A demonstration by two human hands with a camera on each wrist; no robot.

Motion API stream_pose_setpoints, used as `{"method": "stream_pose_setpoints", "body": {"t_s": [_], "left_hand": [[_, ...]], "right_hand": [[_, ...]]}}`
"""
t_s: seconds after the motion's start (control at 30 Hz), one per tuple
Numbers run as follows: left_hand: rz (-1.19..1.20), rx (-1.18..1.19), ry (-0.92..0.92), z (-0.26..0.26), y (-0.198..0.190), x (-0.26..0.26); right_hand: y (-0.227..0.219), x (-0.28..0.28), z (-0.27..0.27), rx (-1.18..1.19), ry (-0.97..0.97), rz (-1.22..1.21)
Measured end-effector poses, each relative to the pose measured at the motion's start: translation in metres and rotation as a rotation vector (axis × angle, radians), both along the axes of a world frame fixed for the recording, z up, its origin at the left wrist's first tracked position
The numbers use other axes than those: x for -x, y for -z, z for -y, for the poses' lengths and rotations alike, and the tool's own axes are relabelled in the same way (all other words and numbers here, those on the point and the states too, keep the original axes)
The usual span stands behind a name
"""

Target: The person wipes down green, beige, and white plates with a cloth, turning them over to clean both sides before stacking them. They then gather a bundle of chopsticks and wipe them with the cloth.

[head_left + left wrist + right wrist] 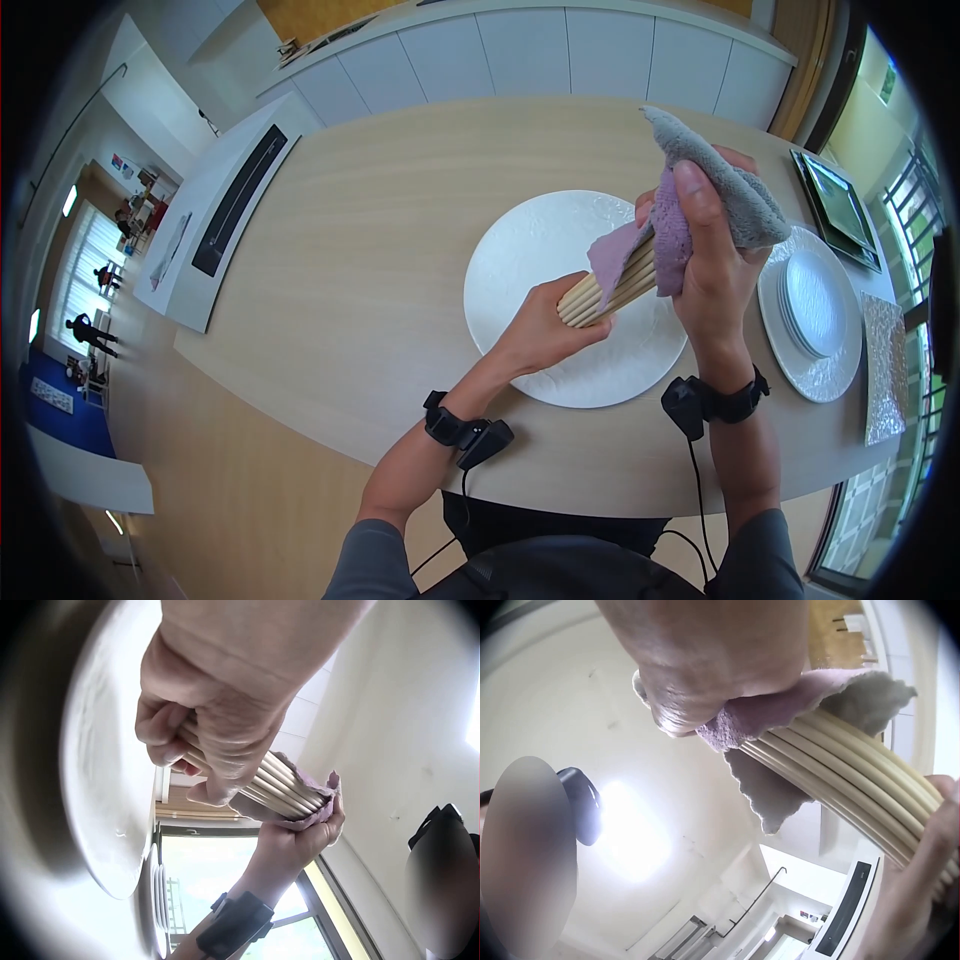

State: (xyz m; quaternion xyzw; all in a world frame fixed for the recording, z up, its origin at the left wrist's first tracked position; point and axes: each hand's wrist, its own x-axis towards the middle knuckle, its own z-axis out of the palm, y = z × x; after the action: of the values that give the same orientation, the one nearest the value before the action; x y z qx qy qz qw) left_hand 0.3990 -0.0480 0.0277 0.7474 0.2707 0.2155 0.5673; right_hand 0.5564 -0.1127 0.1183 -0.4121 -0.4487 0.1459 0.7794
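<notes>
A bundle of pale sticks (610,290) slants above a large white plate (530,240). My left hand (545,335) has its fingers curled round the lower end of the bundle. A cloth, purple (673,235) on one side and grey (735,190) on the other, wraps the upper end, and my right hand (715,265) grips the sticks through it. In the right wrist view the sticks (847,772) run from the cloth (742,720) to the left hand (907,900). The upper stick ends are hidden in the cloth.
To the right stand a white plate (783,352) with several small white plates (820,300) stacked on it, dark green trays (845,205) and a textured rectangular plate (885,370). A white unit with a black panel (238,200) is at the left; people stand in the far left background.
</notes>
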Motion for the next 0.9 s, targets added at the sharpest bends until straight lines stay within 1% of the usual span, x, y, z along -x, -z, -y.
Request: {"method": "stream_pose_setpoints", "body": {"t_s": [0.07, 0.13, 0.17, 0.23, 0.27, 0.33, 0.37, 0.43, 0.57, 0.63, 0.67, 0.73, 0.77, 0.8, 0.87, 0.9], "left_hand": [[-0.007, -0.025, -0.016, 0.002, -0.002, 0.0], [0.004, -0.089, -0.056, 0.002, -0.003, 0.0], [0.004, -0.088, -0.052, 0.002, -0.003, -0.001], [0.035, -0.154, -0.109, 0.004, -0.003, -0.002], [0.035, -0.153, -0.107, 0.005, -0.003, -0.003], [0.188, -0.284, -0.194, 0.009, -0.002, -0.007], [0.188, -0.282, -0.195, 0.01, -0.001, -0.006], [0.124, -0.261, -0.163, 0.009, 0.003, -0.004], [0.09, -0.246, -0.145, 0.011, -0.003, -0.001], [-0.001, -0.184, -0.122, 0.011, -0.012, 0.003], [-0.003, -0.184, -0.125, 0.009, -0.009, 0.007], [0.043, -0.193, -0.18, 0.003, 0.0, 0.015], [0.131, -0.213, -0.253, 0.001, 0.002, 0.019], [0.133, -0.212, -0.253, -0.005, 0.007, 0.026], [0.12, 0.074, -0.413, -0.021, 0.015, 0.043], [0.12, 0.076, -0.413, -0.025, 0.012, 0.048]], "right_hand": [[0.001, 0.002, 0.001, -0.019, 0.013, -0.031], [0.003, 0.003, 0.001, -0.038, 0.107, 0.112], [0.002, 0.005, 0.001, -0.037, 0.112, 0.112], [0.001, 0.011, 0.004, -0.079, 0.053, 0.037], [0.001, 0.014, 0.005, -0.077, 0.055, 0.037], [0.0, 0.017, 0.006, -0.072, 0.045, 0.025], [0.0, 0.017, 0.006, -0.07, 0.044, 0.025], [-0.002, 0.018, 0.007, -0.05, 0.02, -0.007], [-0.003, 0.006, 0.008, 0.004, 0.024, 0.004], [0.005, -0.005, 0.003, -0.092, -0.069, -0.172], [0.001, -0.01, 0.001, -0.091, -0.072, -0.173], [-0.015, -0.018, 0.002, -0.176, 0.052, -0.379], [-0.017, -0.024, 0.005, -0.166, 0.04, -0.386], [-0.016, -0.031, 0.006, -0.166, 0.039, -0.384], [-0.007, -0.044, 0.006, -0.042, 0.059, -0.294], [0.001, -0.05, 0.0, -0.025, 0.086, -0.231]]}}
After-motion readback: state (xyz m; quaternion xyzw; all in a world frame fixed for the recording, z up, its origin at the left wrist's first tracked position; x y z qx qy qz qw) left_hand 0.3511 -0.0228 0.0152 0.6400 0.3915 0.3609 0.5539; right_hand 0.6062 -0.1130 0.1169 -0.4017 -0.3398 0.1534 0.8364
